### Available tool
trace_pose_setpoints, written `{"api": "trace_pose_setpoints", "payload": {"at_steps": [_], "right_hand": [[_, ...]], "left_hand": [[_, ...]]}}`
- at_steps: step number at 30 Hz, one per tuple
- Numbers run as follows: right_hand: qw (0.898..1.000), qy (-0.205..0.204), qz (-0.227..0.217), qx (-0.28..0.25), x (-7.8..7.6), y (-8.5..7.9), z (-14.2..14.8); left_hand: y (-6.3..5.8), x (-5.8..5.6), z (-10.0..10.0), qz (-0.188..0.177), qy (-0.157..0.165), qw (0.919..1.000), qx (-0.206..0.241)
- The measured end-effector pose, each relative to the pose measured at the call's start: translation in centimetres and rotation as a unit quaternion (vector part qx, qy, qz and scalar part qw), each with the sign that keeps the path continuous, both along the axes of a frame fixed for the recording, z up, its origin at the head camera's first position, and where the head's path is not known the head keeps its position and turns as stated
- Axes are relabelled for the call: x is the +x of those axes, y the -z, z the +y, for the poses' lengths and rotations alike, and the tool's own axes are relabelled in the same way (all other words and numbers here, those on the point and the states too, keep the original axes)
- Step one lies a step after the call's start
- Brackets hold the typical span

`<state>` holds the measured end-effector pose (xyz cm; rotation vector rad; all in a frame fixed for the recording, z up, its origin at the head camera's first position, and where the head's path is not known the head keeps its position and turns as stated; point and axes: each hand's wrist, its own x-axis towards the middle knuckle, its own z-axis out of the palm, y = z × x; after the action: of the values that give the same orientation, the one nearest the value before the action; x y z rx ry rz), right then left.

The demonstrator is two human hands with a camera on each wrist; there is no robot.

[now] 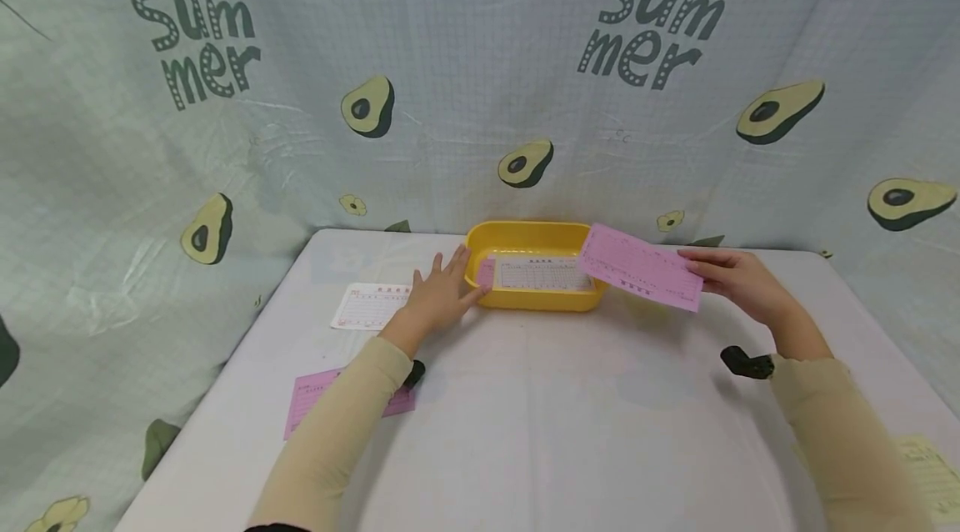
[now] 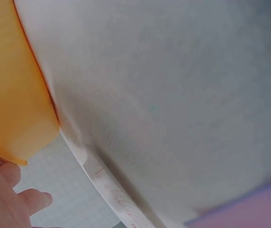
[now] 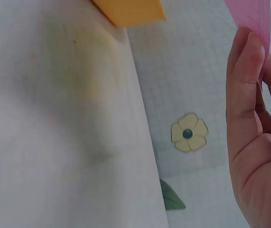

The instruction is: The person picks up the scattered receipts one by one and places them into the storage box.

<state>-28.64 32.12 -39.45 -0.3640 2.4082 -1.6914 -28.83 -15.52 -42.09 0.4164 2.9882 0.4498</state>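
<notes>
A yellow plastic tray (image 1: 540, 300) stands at the far middle of the table, holding a white printed form (image 1: 542, 273) and a bit of pink paper (image 1: 486, 272). At the tray's left end, my left hand (image 1: 438, 298) touches the rim with fingers spread; the left wrist view shows its fingertips by the tray corner (image 2: 21, 114). My right hand (image 1: 738, 286) pinches a pink printed slip (image 1: 641, 267) by its right edge, between thumb and fingers. The slip is raised and tilted, its left end over the tray's right side. In the right wrist view the pinched pink slip (image 3: 256, 21) is partly cut off.
Left of the tray lies a white form (image 1: 367, 307), partly behind my left hand. A pink slip (image 1: 311, 390) lies nearer, under the left forearm. Yellow paper (image 1: 930, 474) sits at the right edge. A printed curtain (image 1: 465, 57) hangs behind the table.
</notes>
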Motion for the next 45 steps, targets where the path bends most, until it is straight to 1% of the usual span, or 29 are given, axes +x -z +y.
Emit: {"api": "trace_pose_setpoints", "payload": {"at_steps": [8,15,18,24,27,34,41,45], "right_hand": [[1.000,0.005,-0.010,0.007,-1.2,-0.4,-2.6],[0.999,0.000,0.004,0.042,-2.3,-1.0,-4.9],[0.999,-0.002,0.003,0.049,-2.9,-1.3,-5.9],[0.999,-0.017,0.013,0.043,-3.9,-1.3,-7.8],[0.999,-0.011,0.014,0.047,-4.2,-1.3,-8.9],[0.999,0.029,-0.002,0.039,-4.6,-1.4,-11.5],[0.998,0.048,-0.004,0.036,-5.3,-1.1,-13.3],[0.997,0.053,-0.002,0.049,-5.8,-0.8,-14.2]], "left_hand": [[0.1,-0.1,0.0,-0.002,0.001,1.0000,0.008],[0.0,-0.1,0.0,0.000,-0.001,1.0000,0.005],[0.0,-0.1,0.0,0.000,-0.001,1.0000,0.006],[0.1,-0.2,0.0,0.000,-0.001,1.0000,0.008],[0.0,-0.1,0.1,0.000,-0.003,1.0000,0.009],[-0.1,0.0,0.0,-0.002,-0.001,0.9999,0.013],[-0.1,0.0,0.0,-0.004,0.001,0.9998,0.019],[-0.1,0.1,0.0,-0.004,0.000,0.9999,0.017]]}}
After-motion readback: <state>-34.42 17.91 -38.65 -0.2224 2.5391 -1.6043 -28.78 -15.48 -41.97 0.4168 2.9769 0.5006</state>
